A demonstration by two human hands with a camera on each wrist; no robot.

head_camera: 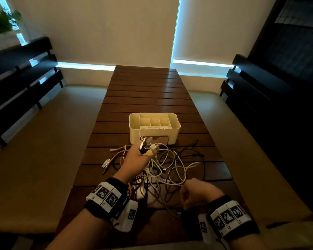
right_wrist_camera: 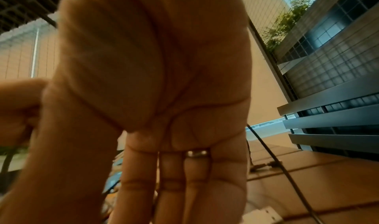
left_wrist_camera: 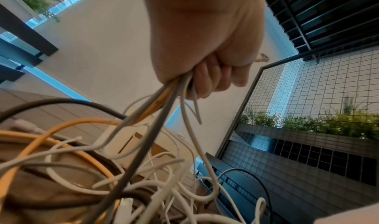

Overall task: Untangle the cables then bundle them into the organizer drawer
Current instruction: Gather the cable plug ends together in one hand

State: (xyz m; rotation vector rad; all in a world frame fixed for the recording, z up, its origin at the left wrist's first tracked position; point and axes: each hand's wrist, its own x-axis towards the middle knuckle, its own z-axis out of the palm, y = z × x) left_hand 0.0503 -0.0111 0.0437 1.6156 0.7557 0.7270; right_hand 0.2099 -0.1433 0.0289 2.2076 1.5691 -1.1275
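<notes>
1. Left hand point(head_camera: 136, 156), frame centre, fist clenched round several cables' point(head_camera: 170, 170) plug ends.
2. Right hand point(right_wrist_camera: 156, 85), lower right, fingers straight, holding nothing.
3. Cables mostly tangled below the organizer point(head_camera: 176, 131); one end drapes in. Nearly everything remains.

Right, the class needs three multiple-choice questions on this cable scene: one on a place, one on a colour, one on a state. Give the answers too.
1. Where does the organizer stand? A on the floor; B on the table, beyond the cable tangle; C on a shelf.
2. Its colour? A white; B red; C black.
3. The left hand is: A flat on the table; B lifting the organizer; C gripping a bunch of cable ends.
Answers: B, the head view shows it on the slats behind the tangle; A, its walls are white; C, its fingers curl round several cables.
</notes>
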